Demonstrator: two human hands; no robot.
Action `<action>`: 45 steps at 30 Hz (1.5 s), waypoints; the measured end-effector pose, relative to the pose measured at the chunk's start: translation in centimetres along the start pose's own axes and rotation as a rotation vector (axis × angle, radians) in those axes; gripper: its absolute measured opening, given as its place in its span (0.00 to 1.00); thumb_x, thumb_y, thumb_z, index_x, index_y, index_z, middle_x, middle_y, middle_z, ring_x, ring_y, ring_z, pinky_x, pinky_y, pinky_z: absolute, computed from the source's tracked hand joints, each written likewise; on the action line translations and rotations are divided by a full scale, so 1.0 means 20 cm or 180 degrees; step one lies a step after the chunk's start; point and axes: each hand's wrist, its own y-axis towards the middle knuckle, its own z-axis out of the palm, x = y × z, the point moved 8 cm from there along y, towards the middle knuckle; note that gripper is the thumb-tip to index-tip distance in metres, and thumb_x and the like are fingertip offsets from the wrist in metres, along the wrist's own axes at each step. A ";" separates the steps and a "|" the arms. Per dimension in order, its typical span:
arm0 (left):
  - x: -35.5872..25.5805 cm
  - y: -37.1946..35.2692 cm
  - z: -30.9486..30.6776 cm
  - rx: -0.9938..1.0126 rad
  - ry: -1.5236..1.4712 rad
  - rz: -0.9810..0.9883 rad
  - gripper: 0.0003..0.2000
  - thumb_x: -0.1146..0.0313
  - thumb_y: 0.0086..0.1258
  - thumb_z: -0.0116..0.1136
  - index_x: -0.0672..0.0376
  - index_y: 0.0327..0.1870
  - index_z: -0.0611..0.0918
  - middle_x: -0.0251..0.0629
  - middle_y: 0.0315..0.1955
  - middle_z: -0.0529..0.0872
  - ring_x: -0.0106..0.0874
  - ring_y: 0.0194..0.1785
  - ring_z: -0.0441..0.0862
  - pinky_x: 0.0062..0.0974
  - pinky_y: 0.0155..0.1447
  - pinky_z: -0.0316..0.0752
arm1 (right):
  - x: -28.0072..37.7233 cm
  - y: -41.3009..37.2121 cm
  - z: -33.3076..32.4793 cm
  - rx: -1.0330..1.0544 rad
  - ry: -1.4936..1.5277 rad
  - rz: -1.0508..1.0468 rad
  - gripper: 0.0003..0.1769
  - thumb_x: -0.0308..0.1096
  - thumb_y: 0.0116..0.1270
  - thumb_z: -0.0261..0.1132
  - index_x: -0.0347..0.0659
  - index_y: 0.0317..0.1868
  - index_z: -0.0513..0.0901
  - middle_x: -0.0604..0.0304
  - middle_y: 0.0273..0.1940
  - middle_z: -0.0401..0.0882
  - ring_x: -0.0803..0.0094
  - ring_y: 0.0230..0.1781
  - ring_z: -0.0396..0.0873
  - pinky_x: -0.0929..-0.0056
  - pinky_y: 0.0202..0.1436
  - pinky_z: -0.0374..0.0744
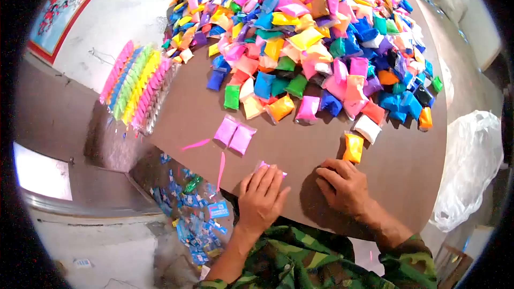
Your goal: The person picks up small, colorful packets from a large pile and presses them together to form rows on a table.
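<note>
My left hand (263,195) lies flat, its fingers over a small pink packet (274,170) near the table's front edge. Only the packet's far edge shows past the fingertips. My right hand (344,187) rests on the table with loosely bent fingers, and I see nothing held in it. Just beyond its knuckles lies a yellow-orange packet (353,147), close to or touching the hand. A white packet (367,129) sits behind that one. Two pink-purple packets (234,135) lie side by side ahead of my left hand, with two thin pink strips (221,171) near them.
A large heap of colourful packets (300,43) covers the table's far part. Bundled twisted colourful sticks (140,88) lie at the left edge. Blue and white wrappers (195,225) litter the space below left. A clear plastic bag (465,168) hangs at the right.
</note>
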 end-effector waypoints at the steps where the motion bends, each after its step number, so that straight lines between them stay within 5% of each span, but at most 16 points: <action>1: 0.03 -0.01 0.00 -0.0024 0.0022 -0.0046 0.28 0.55 0.70 0.73 0.60 0.67 0.84 0.45 0.67 0.85 0.48 0.74 0.78 0.52 0.75 0.69 | 0.02 0.02 0.00 0.0006 -0.0010 -0.0086 0.13 0.26 0.61 0.77 0.43 0.47 0.89 0.57 0.49 0.87 0.55 0.45 0.88 0.60 0.47 0.87; 8: -0.04 -0.08 0.01 0.0381 -0.0245 -0.0082 0.39 0.41 0.77 0.61 0.64 0.78 0.73 0.53 0.77 0.74 0.53 0.81 0.68 0.55 0.82 0.59 | 0.03 0.01 -0.01 0.0078 -0.0081 -0.0057 0.12 0.26 0.61 0.77 0.41 0.46 0.90 0.57 0.49 0.88 0.55 0.46 0.88 0.59 0.48 0.87; 17: -0.02 -0.05 -0.01 0.0036 -0.0281 -0.0017 0.38 0.39 0.76 0.61 0.63 0.75 0.76 0.52 0.75 0.76 0.51 0.78 0.72 0.58 0.80 0.61 | 0.06 0.01 0.00 -0.0059 -0.0172 -0.0166 0.10 0.27 0.63 0.76 0.42 0.45 0.90 0.57 0.48 0.89 0.56 0.47 0.88 0.60 0.49 0.87; 35: 0.02 -0.14 -0.05 -0.0120 -0.0147 0.0062 0.33 0.44 0.77 0.62 0.63 0.72 0.80 0.45 0.72 0.81 0.42 0.77 0.74 0.52 0.78 0.64 | 0.09 0.01 0.05 0.0211 -0.0446 -0.0038 0.10 0.32 0.69 0.73 0.43 0.50 0.89 0.56 0.51 0.87 0.51 0.51 0.86 0.55 0.54 0.86; 38: 0.08 -0.11 -0.04 -0.0047 -0.0537 -0.0003 0.34 0.44 0.74 0.66 0.59 0.73 0.80 0.47 0.73 0.79 0.44 0.78 0.74 0.54 0.80 0.63 | 0.14 0.05 0.03 0.0182 -0.0392 0.0139 0.08 0.25 0.66 0.73 0.40 0.46 0.90 0.54 0.50 0.87 0.52 0.50 0.87 0.57 0.54 0.85; 45: 0.22 -0.09 -0.09 -0.0291 -0.1529 -0.0480 0.31 0.54 0.69 0.75 0.61 0.68 0.82 0.47 0.69 0.82 0.47 0.74 0.77 0.48 0.76 0.70 | 0.14 0.03 0.04 0.0173 -0.0492 0.0288 0.08 0.27 0.66 0.74 0.41 0.46 0.91 0.55 0.51 0.87 0.54 0.52 0.86 0.57 0.56 0.84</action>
